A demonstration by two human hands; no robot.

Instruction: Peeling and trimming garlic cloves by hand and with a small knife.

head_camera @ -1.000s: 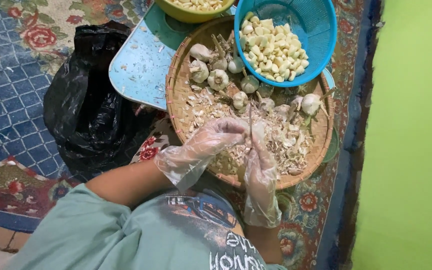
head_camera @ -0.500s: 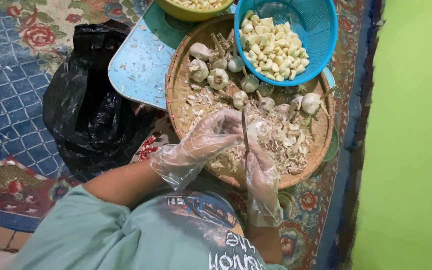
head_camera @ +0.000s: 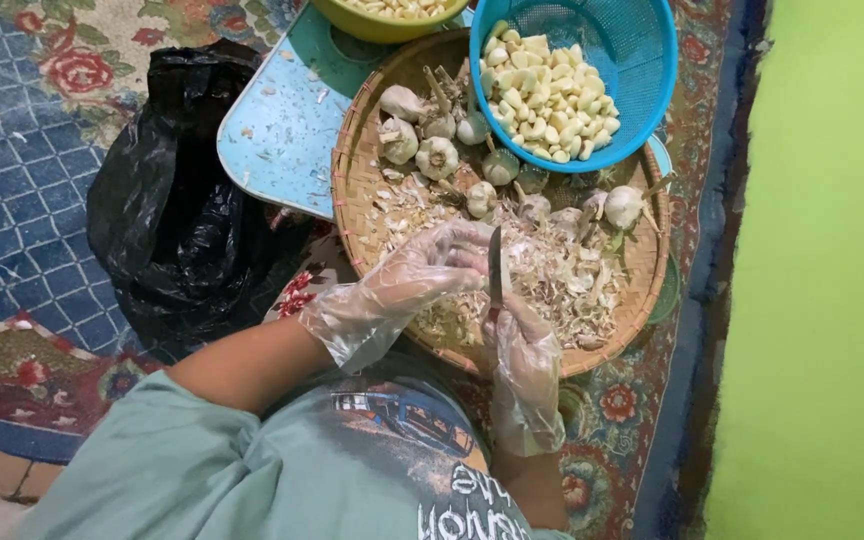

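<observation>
A small knife (head_camera: 495,268) stands blade-up over the woven bamboo tray (head_camera: 352,190), gripped by the gloved right hand (head_camera: 520,345). The gloved left hand (head_camera: 430,268) curls beside the blade, fingers closed; what they pinch cannot be told. Garlic skins (head_camera: 562,270) and whole garlic bulbs (head_camera: 437,155) cover the tray, with a blue colander (head_camera: 642,60) of peeled cloves (head_camera: 542,90) beyond.
</observation>
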